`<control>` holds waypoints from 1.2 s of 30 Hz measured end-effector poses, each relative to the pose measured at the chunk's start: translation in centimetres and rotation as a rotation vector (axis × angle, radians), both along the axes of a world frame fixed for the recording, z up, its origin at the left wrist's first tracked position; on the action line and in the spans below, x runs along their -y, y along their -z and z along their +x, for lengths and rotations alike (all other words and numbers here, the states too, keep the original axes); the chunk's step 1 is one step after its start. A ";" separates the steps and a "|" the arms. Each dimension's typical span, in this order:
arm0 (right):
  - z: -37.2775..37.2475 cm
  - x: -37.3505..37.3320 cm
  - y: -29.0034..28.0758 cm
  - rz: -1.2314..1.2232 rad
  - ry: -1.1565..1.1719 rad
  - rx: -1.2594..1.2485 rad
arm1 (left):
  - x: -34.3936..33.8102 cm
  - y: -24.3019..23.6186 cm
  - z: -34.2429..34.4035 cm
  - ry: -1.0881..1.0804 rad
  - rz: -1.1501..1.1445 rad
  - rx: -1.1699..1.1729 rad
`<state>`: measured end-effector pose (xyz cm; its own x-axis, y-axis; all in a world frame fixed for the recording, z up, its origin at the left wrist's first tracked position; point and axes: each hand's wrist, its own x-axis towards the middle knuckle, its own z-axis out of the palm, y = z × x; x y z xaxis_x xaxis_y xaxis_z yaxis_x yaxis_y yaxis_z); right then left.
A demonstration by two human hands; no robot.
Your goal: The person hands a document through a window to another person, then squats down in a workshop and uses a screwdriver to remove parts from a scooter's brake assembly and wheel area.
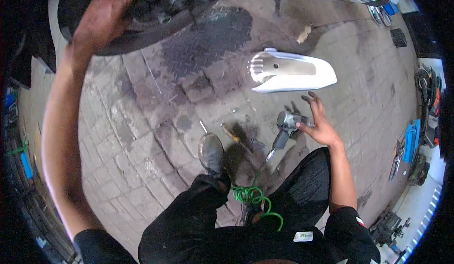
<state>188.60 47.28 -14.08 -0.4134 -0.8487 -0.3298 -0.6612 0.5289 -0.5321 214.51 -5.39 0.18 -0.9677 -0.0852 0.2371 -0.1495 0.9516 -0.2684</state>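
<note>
One grey power tool (283, 134) is beside the right fingers (319, 107) (thumb (307, 129) overlapping it).

Right of my right hand (321, 127), the floor (369, 103) lies open. Ahead of it, the white cover (325, 73) stands in the way; leftward, the air gun (286, 121), then the screwdriver (231, 133) and my shoe (211, 151). The green hose (242, 194) clutters the gap between my legs.

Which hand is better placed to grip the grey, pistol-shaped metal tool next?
Likely the right hand: its thumb is at the tool, while the left hand is away by the black, round tyre.
</note>
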 end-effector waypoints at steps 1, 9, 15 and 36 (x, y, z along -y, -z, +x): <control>-0.6 -1.0 0.0 0.051 0.019 -0.004 | -3.6 -1.6 -2.7 -0.145 0.075 0.140; 0.2 0.4 -0.4 0.077 -0.071 0.036 | -3.3 -1.5 -0.8 0.067 -0.186 0.068; 0.0 0.4 -0.1 0.179 -0.104 0.052 | -1.6 0.0 -2.0 0.036 0.029 0.052; -0.1 -0.6 0.9 0.219 -0.234 0.113 | -1.5 -2.2 -3.0 0.029 0.063 0.131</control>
<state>188.48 47.85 -14.98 -0.1667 -0.8203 -0.5472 -0.7214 0.4797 -0.4995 211.49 -3.87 2.40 -0.9922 -0.0681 0.1040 -0.0900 0.9707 -0.2229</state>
